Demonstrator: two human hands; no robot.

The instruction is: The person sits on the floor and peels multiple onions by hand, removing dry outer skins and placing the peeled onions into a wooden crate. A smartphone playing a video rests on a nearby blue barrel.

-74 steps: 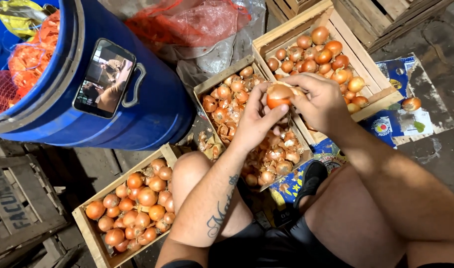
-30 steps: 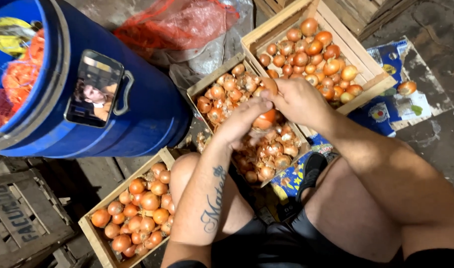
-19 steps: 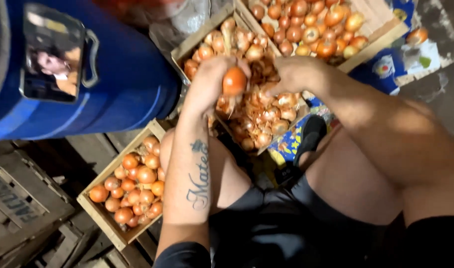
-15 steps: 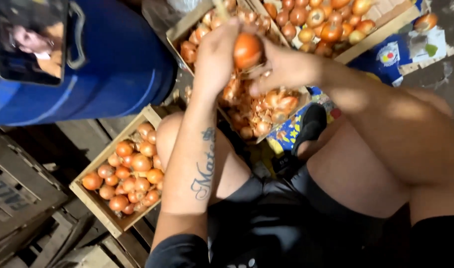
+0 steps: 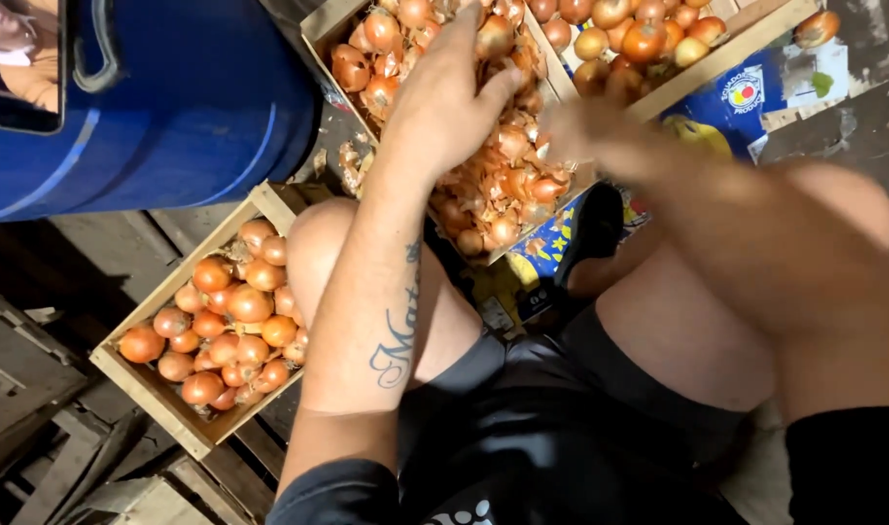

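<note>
Blue plastic barrel (image 5: 172, 107) at 10 o'clock. Wooden crate of peeled onions (image 5: 211, 326) at 8 o'clock, beside seated person's left knee. Left hand (image 5: 444, 92) at 12 o'clock, fingers spread, palm down on middle crate of onions and loose skins (image 5: 493, 180), touching an onion (image 5: 493, 37); no grip visible. Right hand (image 5: 585, 131) at 1 o'clock, blurred, over same crate's right edge; cannot tell if it holds anything. Hands apart. Third crate of onions (image 5: 648, 34) at 1 o'clock, behind right hand.

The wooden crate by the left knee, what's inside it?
The wooden crate holds a heap of orange onions, some with loose papery skin. The left knee covers its right end, and the layers underneath are hidden.
</note>
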